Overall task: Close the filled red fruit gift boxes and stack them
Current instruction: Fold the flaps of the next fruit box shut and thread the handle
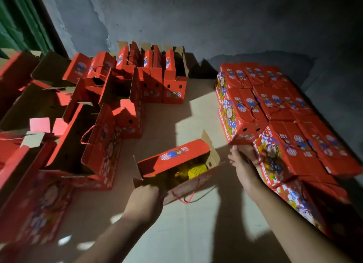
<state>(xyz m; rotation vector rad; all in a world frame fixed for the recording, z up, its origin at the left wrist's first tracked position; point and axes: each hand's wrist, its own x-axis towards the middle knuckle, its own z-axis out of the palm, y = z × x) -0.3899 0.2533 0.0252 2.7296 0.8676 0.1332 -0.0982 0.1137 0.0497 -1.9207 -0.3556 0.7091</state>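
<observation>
Left hand (145, 196) grips the near end of an open red box (176, 164), its yellow fruit (196, 171) half hidden; right hand (243, 164), fingers spread, touches the blurred stack of closed boxes (275, 109).

open boxes (110, 97) left | open box (176, 164) centre | stack (275, 109) right

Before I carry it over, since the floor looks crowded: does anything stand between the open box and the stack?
Nothing visible does: only bare cardboard floor lies between the open box and the stack.
</observation>
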